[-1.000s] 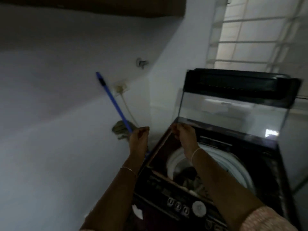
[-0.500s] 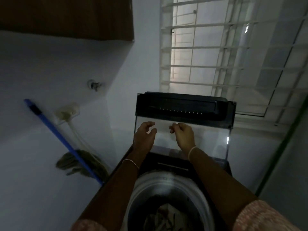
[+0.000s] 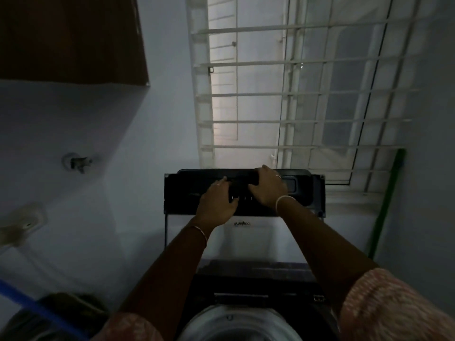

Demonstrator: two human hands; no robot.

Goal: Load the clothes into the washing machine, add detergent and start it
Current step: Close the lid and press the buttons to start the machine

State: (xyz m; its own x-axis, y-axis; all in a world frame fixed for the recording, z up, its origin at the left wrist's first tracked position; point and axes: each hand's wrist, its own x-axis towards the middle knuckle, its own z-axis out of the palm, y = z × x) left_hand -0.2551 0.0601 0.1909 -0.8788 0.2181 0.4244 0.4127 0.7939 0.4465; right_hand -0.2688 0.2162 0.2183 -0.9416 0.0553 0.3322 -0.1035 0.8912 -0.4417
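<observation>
The top-load washing machine (image 3: 258,286) stands below me with its lid (image 3: 305,190) raised upright against the window. Both of my hands are on the lid's dark upper band. My left hand (image 3: 216,205) lies flat on it with the fingers stretched out. My right hand (image 3: 267,187) reaches to the band's top edge, its thumb hooked around the raised middle part. The lid's glass panel (image 3: 246,244) shows between my forearms. Only the pale rim of the drum (image 3: 236,318) appears at the bottom; the clothes inside are out of view.
A barred window (image 3: 295,94) fills the wall behind the machine. A green pole (image 3: 384,210) leans at the right. On the left wall are a tap (image 3: 78,163) and a socket (image 3: 24,222). A blue-handled mop (image 3: 37,308) leans at lower left, and a brown cabinet (image 3: 69,38) hangs above.
Both hands climbed from the lower edge of the glass lid to its dark upper band. The view swung from the machine's left side to face the lid, and the drum's contents dropped out of sight.
</observation>
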